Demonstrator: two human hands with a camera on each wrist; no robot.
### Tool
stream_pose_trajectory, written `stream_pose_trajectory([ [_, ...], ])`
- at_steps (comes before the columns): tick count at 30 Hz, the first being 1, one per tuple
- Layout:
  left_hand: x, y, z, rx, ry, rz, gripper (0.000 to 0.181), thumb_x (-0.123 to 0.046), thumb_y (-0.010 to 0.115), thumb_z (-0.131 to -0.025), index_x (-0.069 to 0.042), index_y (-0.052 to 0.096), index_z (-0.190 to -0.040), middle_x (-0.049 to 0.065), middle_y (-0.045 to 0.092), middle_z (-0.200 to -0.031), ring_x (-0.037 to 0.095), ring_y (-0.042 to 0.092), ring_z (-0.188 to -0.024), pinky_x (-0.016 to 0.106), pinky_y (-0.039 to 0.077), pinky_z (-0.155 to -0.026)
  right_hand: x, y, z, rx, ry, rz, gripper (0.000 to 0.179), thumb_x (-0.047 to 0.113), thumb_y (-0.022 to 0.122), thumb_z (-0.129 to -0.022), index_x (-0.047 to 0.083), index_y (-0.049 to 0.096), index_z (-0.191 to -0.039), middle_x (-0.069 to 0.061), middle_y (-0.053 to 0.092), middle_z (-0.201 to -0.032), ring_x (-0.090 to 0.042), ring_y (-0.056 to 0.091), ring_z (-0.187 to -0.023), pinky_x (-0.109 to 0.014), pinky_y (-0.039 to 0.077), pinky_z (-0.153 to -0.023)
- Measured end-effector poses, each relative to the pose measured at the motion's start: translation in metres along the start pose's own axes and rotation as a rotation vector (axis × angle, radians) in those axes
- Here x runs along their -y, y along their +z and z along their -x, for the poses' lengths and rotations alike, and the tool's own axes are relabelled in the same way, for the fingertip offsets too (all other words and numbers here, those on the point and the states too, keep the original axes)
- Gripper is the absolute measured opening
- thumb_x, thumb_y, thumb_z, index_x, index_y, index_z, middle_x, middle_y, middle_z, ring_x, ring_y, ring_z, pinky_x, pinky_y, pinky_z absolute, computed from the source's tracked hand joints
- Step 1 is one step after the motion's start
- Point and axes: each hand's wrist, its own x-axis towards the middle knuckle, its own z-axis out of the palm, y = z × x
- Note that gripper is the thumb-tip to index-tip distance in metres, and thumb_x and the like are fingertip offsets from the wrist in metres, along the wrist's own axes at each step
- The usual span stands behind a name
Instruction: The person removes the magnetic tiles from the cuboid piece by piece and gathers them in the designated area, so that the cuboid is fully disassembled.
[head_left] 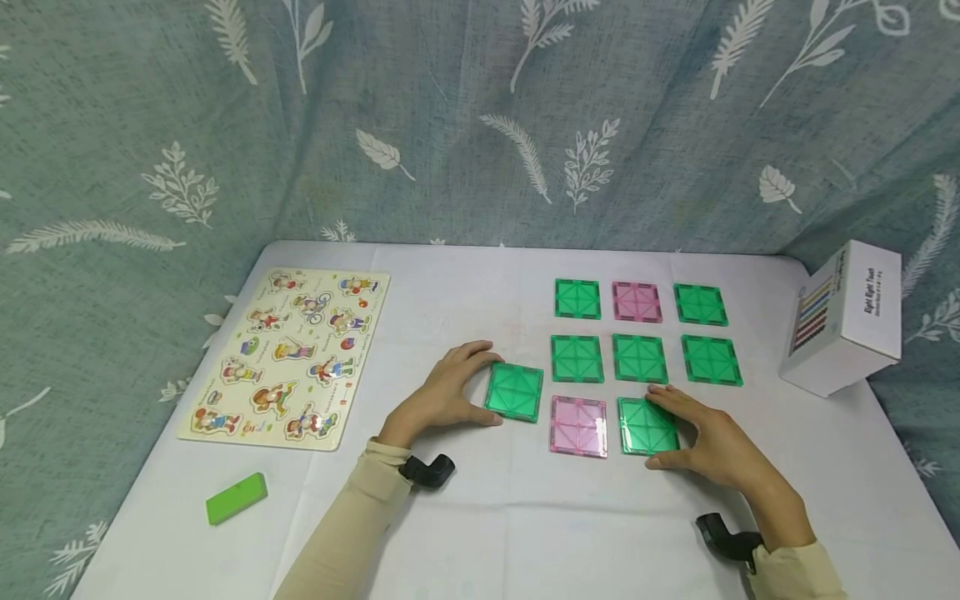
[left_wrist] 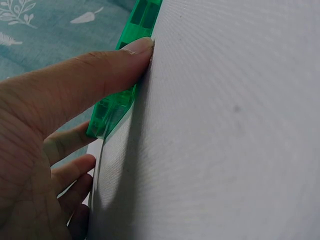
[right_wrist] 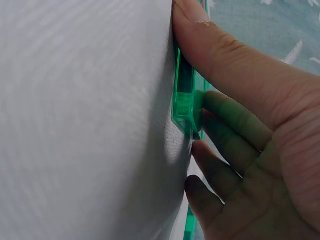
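My left hand (head_left: 442, 392) holds a translucent green square tile (head_left: 516, 392) by its edges, thumb at the near side and fingers at the far side. In the left wrist view the thumb (left_wrist: 110, 70) presses against the tile's rim. On the right, my right hand (head_left: 712, 442) grips another green tile (head_left: 643, 427) between thumb and fingers at its near and far edges. A pink tile (head_left: 578, 427) lies between the two held tiles. Behind them, several green tiles and one pink tile (head_left: 637, 302) lie flat in rows with small gaps.
A cream puzzle board (head_left: 300, 358) with cartoon figures lies at the left. Nearer the front left is a green block (head_left: 236, 498). A white box (head_left: 847, 321) stands at the right edge of the white-covered table (head_left: 465, 292). Patterned cloth (head_left: 450, 125) hangs behind.
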Motion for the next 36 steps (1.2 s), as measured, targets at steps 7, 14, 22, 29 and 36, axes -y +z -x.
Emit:
stream_pose_trajectory([
  [7, 0.0, -0.001, 0.001, 0.004, -0.001, 0.009, 0.084, -0.042, 0.092, -0.069, -0.023, 0.053, -0.141, 0.003, 0.034, -0.162, 0.031, 0.026, -0.153, 0.058, 0.027, -0.123, 0.002, 0.0, 0.0, -0.012, 0.006, 0.006, 0.096, 0.036, 0.093, -0.066, 0.015, 0.05, -0.149, -0.016, 0.044, -0.157, -0.049, 0.036, -0.145, -0.071, 0.034, -0.112],
  [14, 0.0, -0.001, 0.001, 0.007, 0.001, 0.013, 0.083, -0.043, 0.091, -0.07, -0.023, 0.053, -0.141, 0.004, 0.033, -0.162, 0.031, 0.026, -0.153, 0.058, 0.027, -0.124, 0.008, 0.0, -0.001, -0.115, 0.034, -0.002, 0.099, 0.037, 0.094, -0.065, 0.016, 0.048, -0.15, -0.024, 0.043, -0.156, -0.054, 0.034, -0.144, -0.076, 0.032, -0.109],
  [22, 0.001, -0.002, 0.001, -0.001, 0.015, 0.013, 0.084, -0.044, 0.091, -0.069, -0.023, 0.053, -0.141, 0.004, 0.033, -0.162, 0.031, 0.027, -0.153, 0.058, 0.027, -0.123, 0.022, 0.011, -0.015, -0.275, -0.024, -0.09, 0.092, 0.034, 0.092, -0.071, 0.018, 0.048, -0.15, -0.023, 0.042, -0.157, -0.047, 0.034, -0.147, -0.078, 0.035, -0.105],
  [29, 0.0, -0.002, 0.001, -0.002, 0.018, 0.012, 0.083, -0.045, 0.091, -0.069, -0.022, 0.053, -0.14, 0.005, 0.034, -0.162, 0.031, 0.028, -0.152, 0.058, 0.027, -0.123, 0.04, 0.033, -0.031, -0.243, -0.119, -0.079, 0.086, 0.036, 0.091, -0.071, 0.015, 0.053, -0.146, -0.014, 0.052, -0.152, -0.04, 0.038, -0.147, -0.072, 0.038, -0.11],
  [36, 0.0, -0.002, 0.002, -0.001, 0.019, 0.013, 0.083, -0.045, 0.091, -0.069, -0.023, 0.053, -0.14, 0.004, 0.034, -0.161, 0.03, 0.028, -0.152, 0.058, 0.027, -0.123, 0.061, 0.051, -0.044, -0.192, -0.202, -0.076, 0.086, 0.036, 0.091, -0.072, 0.013, 0.053, -0.146, -0.009, 0.055, -0.15, -0.037, 0.039, -0.148, -0.065, 0.036, -0.116],
])
